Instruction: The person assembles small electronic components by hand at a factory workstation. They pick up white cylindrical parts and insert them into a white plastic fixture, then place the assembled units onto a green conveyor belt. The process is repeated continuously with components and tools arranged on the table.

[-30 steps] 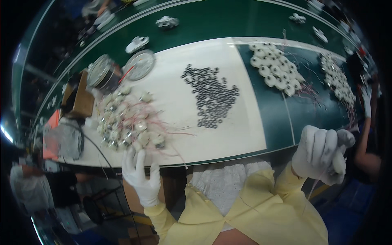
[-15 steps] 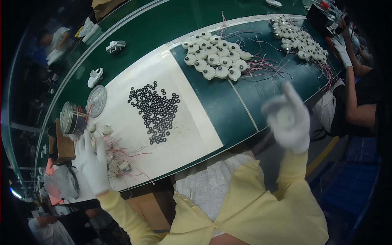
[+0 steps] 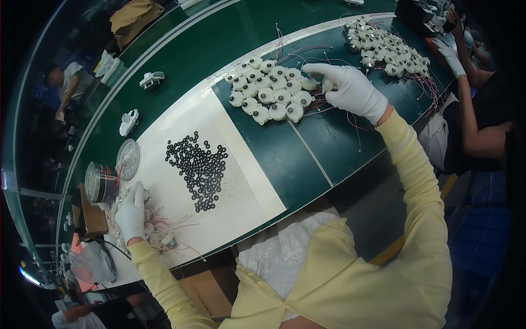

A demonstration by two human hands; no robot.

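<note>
My left hand (image 3: 130, 215), in a white glove, reaches into a small heap of cream motor-like parts with pink wires (image 3: 164, 233) at the table's left end. Its fingers are drawn together; what they hold, if anything, is hidden. My right hand (image 3: 356, 93), also gloved, is at the right edge of a cluster of round cream motor-like parts (image 3: 266, 94). Its forefinger points left and the other fingers curl in. A small pale bit shows between forefinger and thumb, too little to name. Many black rings (image 3: 198, 170) lie on the white board between my hands.
A tin (image 3: 101, 183) and a clear round dish (image 3: 129, 159) stand beyond my left hand. A second cluster of motor-like parts (image 3: 383, 46) lies far right, near a co-worker's gloved hand (image 3: 450, 57). White parts (image 3: 152, 80) sit on the green belt (image 3: 186, 60) behind.
My right hand has swung up and left from beside the table to the cluster. My left hand's spread fingers have come together over the heap. The whole view has shifted slightly.
</note>
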